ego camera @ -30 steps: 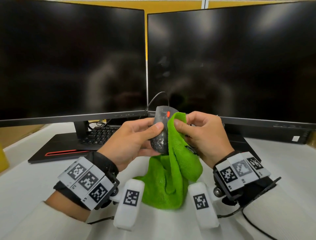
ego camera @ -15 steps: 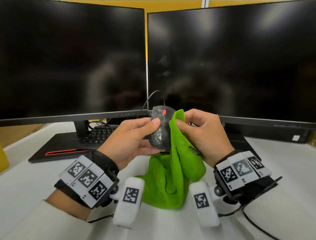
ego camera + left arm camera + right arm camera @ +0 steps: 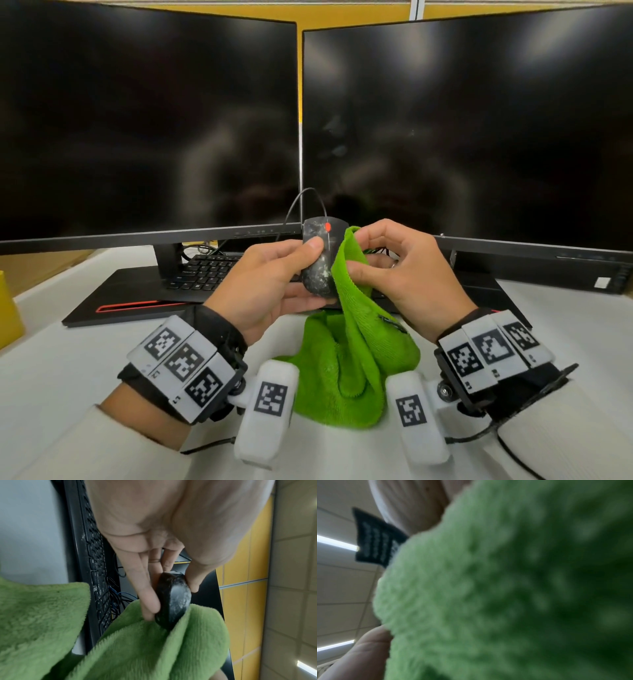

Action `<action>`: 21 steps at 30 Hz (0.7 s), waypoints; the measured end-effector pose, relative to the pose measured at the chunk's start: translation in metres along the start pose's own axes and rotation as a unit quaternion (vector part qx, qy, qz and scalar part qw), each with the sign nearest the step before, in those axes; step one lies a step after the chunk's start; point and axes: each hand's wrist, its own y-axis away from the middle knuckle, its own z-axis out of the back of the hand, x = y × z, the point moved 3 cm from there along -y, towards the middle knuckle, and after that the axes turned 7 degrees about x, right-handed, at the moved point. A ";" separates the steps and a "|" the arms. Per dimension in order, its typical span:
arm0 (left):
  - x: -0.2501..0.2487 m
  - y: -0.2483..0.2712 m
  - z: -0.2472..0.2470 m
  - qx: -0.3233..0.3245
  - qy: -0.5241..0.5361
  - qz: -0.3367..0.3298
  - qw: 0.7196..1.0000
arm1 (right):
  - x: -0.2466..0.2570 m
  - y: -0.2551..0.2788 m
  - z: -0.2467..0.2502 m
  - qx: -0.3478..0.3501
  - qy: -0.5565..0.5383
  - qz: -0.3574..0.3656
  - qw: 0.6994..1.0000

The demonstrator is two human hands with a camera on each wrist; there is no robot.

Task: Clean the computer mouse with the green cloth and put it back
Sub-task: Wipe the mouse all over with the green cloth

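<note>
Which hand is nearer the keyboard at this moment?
Left. The left hand grips the mouse just in front of the keyboard, partly overlapping it in the head view. The right hand pinches the green cloth on the mouse's far side.

A black keyboard (image 3: 209, 270) lies on the white desk (image 3: 61, 356), pushed back under the left monitor (image 3: 147, 126). That monitor's stand (image 3: 168, 260) rises just left of the keyboard. The right monitor (image 3: 469, 130) stands to the keyboard's right, screen dark. A tangle of cables (image 3: 118, 595) sits behind the keyboard. Far left of the keyboard stands something yellow (image 3: 8, 311), possibly a container.
</note>
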 end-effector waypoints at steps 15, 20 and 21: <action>-0.001 0.002 0.002 -0.014 0.028 0.001 1.000 | 0.007 0.000 0.002 0.006 0.013 0.018 1.000; -0.003 0.001 0.003 -0.024 0.063 -0.005 0.998 | 0.008 0.001 -0.006 0.059 0.031 0.007 0.998; -0.003 0.000 0.002 -0.022 0.065 -0.006 0.998 | 0.008 0.000 -0.008 0.064 0.042 0.003 0.997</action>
